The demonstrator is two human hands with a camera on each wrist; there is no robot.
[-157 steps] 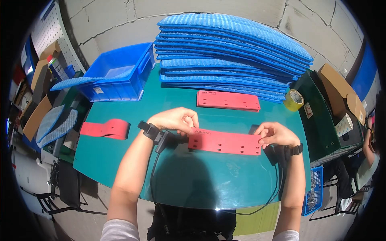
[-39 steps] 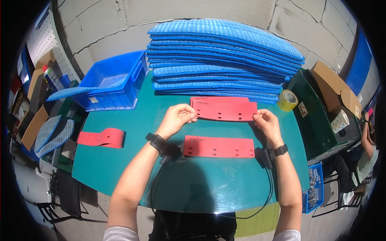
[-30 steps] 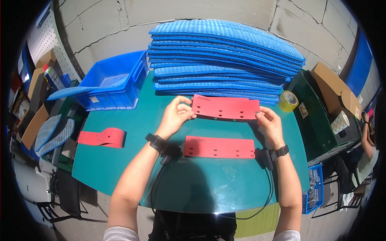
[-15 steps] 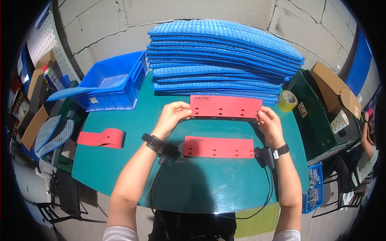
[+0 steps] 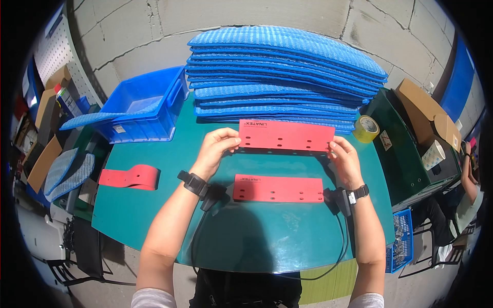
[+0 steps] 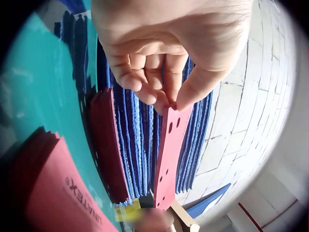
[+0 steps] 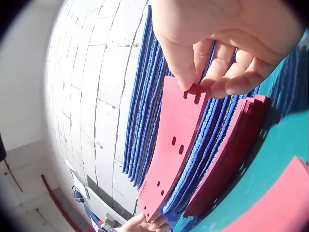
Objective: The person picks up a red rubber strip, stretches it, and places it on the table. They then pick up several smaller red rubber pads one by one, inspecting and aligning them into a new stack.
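Note:
A flat red strip with slotted holes (image 5: pixel 286 131), printed at its upper left, is stretched level between my two hands. My left hand (image 5: pixel 209 151) pinches its left end between thumb and fingers, and my right hand (image 5: pixel 346 161) pinches its right end. In the right wrist view, a stack of red strips (image 7: pixel 229 154) lies under the held strip, against the blue pads; the strip hangs apart from it. Nearer to me on the green table (image 5: pixel 246 231) is another stack of red strips (image 5: pixel 277 191), marked LINATEX in the left wrist view.
Blue ribbed pads (image 5: pixel 287 66) are piled high at the back, with a roll of yellow tape (image 5: pixel 366 129) at their right. A blue bin (image 5: pixel 146 102) stands back left, a pad across its edge. A looped red strip (image 5: pixel 131 177) lies at the left.
Earlier, both hands were at the near red stack. They have since moved to the back stack. Over the last second the pinched strip has straightened and shifted slightly left with my left hand.

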